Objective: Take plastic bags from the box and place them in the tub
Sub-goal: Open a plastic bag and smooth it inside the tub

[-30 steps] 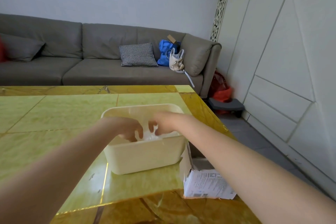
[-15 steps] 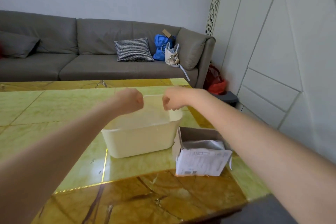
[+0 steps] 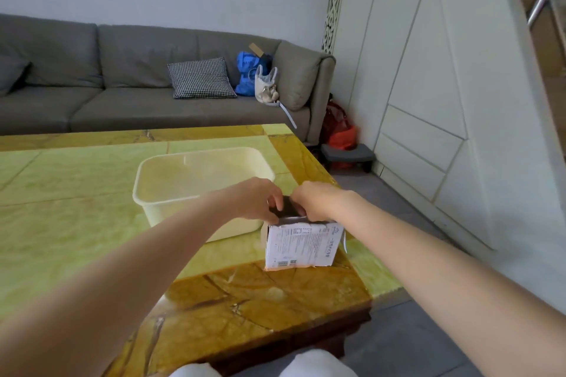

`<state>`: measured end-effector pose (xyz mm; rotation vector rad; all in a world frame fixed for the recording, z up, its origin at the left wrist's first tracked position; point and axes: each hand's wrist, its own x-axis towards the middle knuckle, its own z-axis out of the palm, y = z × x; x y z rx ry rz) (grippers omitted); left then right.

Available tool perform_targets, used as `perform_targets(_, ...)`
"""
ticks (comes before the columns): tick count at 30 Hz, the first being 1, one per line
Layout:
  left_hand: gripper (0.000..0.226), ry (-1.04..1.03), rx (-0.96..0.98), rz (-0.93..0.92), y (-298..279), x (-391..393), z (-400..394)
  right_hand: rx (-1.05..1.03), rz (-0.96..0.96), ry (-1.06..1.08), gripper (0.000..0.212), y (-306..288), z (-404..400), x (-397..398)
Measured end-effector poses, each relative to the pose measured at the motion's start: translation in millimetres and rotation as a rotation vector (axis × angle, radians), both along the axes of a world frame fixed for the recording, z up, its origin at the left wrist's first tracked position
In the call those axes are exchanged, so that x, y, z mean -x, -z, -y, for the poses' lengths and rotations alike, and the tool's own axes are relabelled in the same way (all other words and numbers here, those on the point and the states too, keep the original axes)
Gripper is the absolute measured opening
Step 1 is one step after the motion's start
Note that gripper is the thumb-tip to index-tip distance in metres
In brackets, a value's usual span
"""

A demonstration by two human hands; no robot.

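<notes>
Our fingers on the left hand curl down over the near-left rim of the box, their tips going into its dark opening; whether they pinch a bag inside or only the flap edge we cannot tell. The right hand mirrors it just beside, fingers bent over the box's top edge on the other side of the opening, and again we cannot tell what, if anything, lies under them. No plastic bag shows plainly at the box mouth.

Going left to right: the desk runs wide and bare to our left, green panels framed by a brown marbled border. The tub, cream and rectangular, sits toward the right half of the desk, its near-right corner hidden behind our left hand and close against the box. We see something pale and filmy inside the tub, too blurred to name with certainty. The box stands upright just right of the tub, printed face toward us, its base resting on the seam between green panel and brown border. Right of the box only a narrow strip of desk remains before the right edge; the near edge lies a little way in front of the box.

Beyond the far edge we see a grey sofa with a checked cushion, a blue bag and a white bag. To the right, open grey floor runs along white panelled cabinets.
</notes>
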<state>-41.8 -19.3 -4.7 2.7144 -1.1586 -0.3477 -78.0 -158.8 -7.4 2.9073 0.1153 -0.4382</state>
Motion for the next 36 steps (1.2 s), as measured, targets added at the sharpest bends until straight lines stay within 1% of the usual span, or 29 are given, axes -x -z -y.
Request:
perform_targets(1,0.033,-0.007,0.014,0.005,1,1,0,0.004,0.020,0.000,0.027,1,2,-1)
perform_targets(2,0.032,-0.009,0.024,0.009,2,1,1,-0.001,0.035,0.005,0.028,1,4,-2)
perform_targets(4,0.032,-0.011,0.032,0.011,2,2,1,-0.002,0.055,0.017,0.014,0,8,-5)
perform_targets(5,0.033,-0.014,0.033,0.008,2,2,1,-0.006,0.068,0.010,0.012,-2,9,-6)
perform_targets(7,0.037,-0.017,0.036,0.009,2,0,-1,-0.004,0.098,-0.009,0.020,-7,11,-7)
perform_targets(9,0.047,-0.021,0.059,0.016,3,-2,-1,-0.070,0.183,0.014,0.024,-17,14,-12)
perform_targets(11,0.059,-0.054,0.134,-0.019,2,-3,-2,-0.218,0.311,0.057,0.025,-31,19,-19)
perform_targets(13,0.072,-0.122,0.275,-0.073,0,-4,-2,-0.426,0.389,0.116,0.027,-44,23,-24)
perform_targets(15,0.086,-0.217,0.429,-0.097,-6,-6,-2,-0.702,0.411,0.219,0.030,-56,23,-25)
perform_targets(16,0.090,-0.267,0.514,-0.133,-9,-6,-3,-0.860,0.418,0.280,0.030,-60,23,-25)
perform_targets(17,0.091,-0.322,0.612,-0.217,-12,-5,-4,-1.033,0.420,0.341,0.029,-63,23,-25)
perform_targets(18,0.088,-0.380,0.719,-0.338,-15,-3,-5,-1.198,0.414,0.402,0.026,-65,24,-25)
perform_targets(19,0.080,-0.437,0.823,-0.473,-17,-3,-6,-1.331,0.398,0.454,0.024,-65,25,-25)
perform_targets(21,0.056,-0.512,0.944,-0.692,-22,-2,-8,-1.498,0.340,0.521,0.020,-61,27,-22)
perform_targets(23,0.036,-0.505,0.943,-0.823,-26,-1,-8,-1.604,0.280,0.553,0.019,-54,29,-18)
perform_targets(25,0.019,-0.486,0.944,-0.896,-28,0,-9,-1.654,0.226,0.579,0.019,-47,30,-15)
perform_targets(27,0.009,-0.534,0.973,-0.883,-30,-2,-9,-1.628,0.179,0.608,0.018,-42,32,-13)
perform_targets(28,0.008,-0.571,0.973,-0.842,-32,-4,-10,-1.570,0.161,0.626,0.018,-43,32,-11)
perform_targets(31,0.008,-0.624,0.935,-0.685,-35,-10,-14,-1.243,0.156,0.667,0.025,-46,36,-6)
perform_targets(32,0.008,-0.618,0.903,-0.636,-36,-11,-16,-1.211,0.162,0.672,0.032,-49,38,-5)
perform_targets(33,0.008,-0.603,0.862,-0.598,-38,-11,-17,-1.258,0.166,0.674,0.040,-51,41,-5)
perform_targets(34,0.008,-0.584,0.816,-0.576,-39,-11,-18,-1.360,0.156,0.655,0.047,-54,44,-6)
perform_targets(36,0.006,-0.529,0.734,-0.567,-45,-11,-19,-1.519,0.089,0.556,0.053,-62,44,-7)
